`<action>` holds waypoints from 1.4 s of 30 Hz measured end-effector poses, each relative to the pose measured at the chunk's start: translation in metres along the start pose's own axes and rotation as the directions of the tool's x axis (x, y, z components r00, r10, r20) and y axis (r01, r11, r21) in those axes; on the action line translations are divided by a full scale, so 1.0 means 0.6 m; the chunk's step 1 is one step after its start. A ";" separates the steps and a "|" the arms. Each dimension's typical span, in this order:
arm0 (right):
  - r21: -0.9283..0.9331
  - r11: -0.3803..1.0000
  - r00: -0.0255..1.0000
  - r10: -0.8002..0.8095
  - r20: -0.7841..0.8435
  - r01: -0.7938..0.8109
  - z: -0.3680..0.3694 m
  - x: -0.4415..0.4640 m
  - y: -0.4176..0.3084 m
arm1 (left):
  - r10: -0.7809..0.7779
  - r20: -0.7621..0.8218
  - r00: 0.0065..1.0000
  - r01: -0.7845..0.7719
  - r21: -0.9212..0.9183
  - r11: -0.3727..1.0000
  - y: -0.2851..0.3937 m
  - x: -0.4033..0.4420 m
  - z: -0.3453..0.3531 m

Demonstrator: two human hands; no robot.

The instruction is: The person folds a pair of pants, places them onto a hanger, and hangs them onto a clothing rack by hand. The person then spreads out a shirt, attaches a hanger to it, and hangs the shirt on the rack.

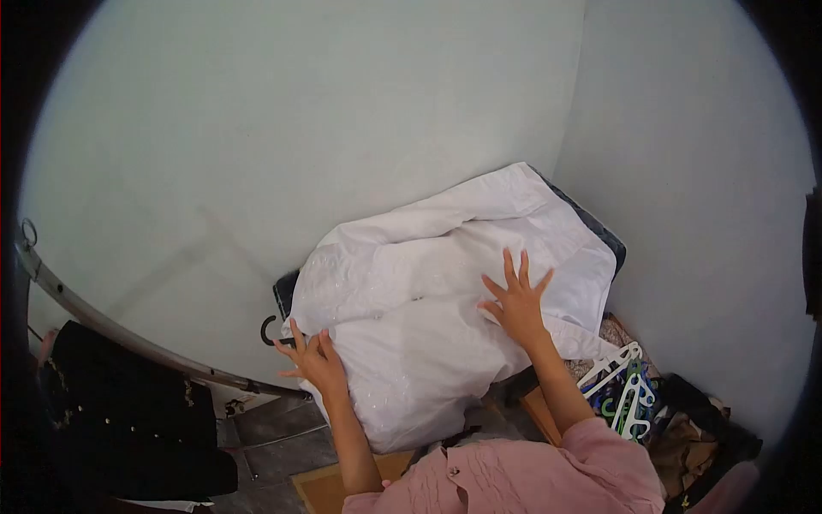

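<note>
A white long-sleeved garment, with shiny detailing near its left end, lies spread out on a dark padded surface. The black hook of a hanger pokes out at the garment's left end. My left hand is at that end, right beside the hook, its fingers apart and some of them over the cloth. Further right, my right hand rests with spread fingers on the white fabric. Neither hand grips anything that I can see. The rest of the hanger is hidden by the garment.
A curved metal rail runs along the left, with a black garment hanging below it. White and coloured plastic hangers are piled at the right, near dark and brown cloth. Pale walls stand behind and to the right.
</note>
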State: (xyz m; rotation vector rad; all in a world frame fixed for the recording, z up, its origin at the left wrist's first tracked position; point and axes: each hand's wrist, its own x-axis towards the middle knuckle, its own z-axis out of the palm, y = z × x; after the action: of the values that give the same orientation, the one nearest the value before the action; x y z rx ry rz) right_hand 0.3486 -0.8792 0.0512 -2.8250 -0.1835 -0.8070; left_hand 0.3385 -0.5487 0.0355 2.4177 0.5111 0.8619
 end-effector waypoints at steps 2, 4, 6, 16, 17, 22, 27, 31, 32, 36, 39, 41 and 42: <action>0.053 0.992 0.986 0.105 0.126 -0.113 -0.006 -0.036 0.013 | -0.026 0.031 0.999 0.024 0.057 0.998 0.004 -0.001 0.002; 0.008 0.984 0.974 0.176 0.144 -0.179 -0.020 -0.086 0.040 | -0.043 0.043 0.998 0.039 0.096 0.995 0.005 -0.001 0.006; -0.042 0.967 0.955 0.254 0.153 -0.251 -0.034 -0.132 0.074 | -0.057 0.055 0.997 0.049 0.132 0.990 0.004 0.000 0.009; 0.021 0.931 0.925 0.360 0.125 -0.365 -0.043 -0.173 0.166 | -0.012 0.043 0.999 0.007 0.122 0.993 -0.015 -0.003 0.022; 0.026 0.933 0.927 0.354 0.122 -0.359 -0.055 -0.158 0.170 | -0.012 0.048 0.999 0.007 0.106 0.994 -0.016 -0.001 0.021; -0.237 0.862 0.892 0.417 -0.175 -0.449 -0.104 -0.013 0.238 | 0.093 0.067 0.993 -0.093 0.005 0.996 -0.010 -0.006 0.020; -0.138 0.977 0.964 0.128 -0.235 -0.164 -0.013 0.121 0.243 | 0.061 0.089 0.994 -0.060 -0.018 0.998 -0.004 -0.006 0.013; -0.058 0.983 0.984 0.176 0.035 -0.174 0.067 0.096 0.239 | 0.061 0.066 0.996 -0.058 -0.043 0.997 -0.008 -0.009 -0.006; -0.016 0.968 0.961 0.251 0.116 -0.251 0.081 0.098 0.240 | 0.059 0.165 0.984 -0.050 -0.058 0.997 0.000 -0.007 -0.018; -0.004 0.969 0.960 0.246 0.136 -0.247 0.038 0.148 0.203 | 0.040 0.331 0.943 -0.032 -0.030 0.999 0.028 -0.021 -0.068; 0.181 0.983 0.993 -0.035 0.117 0.014 0.013 0.216 0.118 | 0.023 0.401 0.916 -0.052 0.061 0.997 0.057 -0.039 -0.097; 0.332 0.922 0.957 -0.257 0.135 0.201 0.022 0.244 0.043 | -0.008 0.427 0.904 -0.039 0.102 0.994 0.088 -0.055 -0.112; 0.422 0.860 0.918 -0.372 0.137 0.286 0.035 0.251 0.005 | -0.019 0.397 0.918 -0.036 0.129 0.991 0.085 -0.069 -0.108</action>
State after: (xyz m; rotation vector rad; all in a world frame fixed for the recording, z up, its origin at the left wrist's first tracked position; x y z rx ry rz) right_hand 0.4865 -0.8678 0.1135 -2.5107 -0.7936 -0.4491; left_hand 0.2739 -0.5878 0.0887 2.6251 0.4099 0.3251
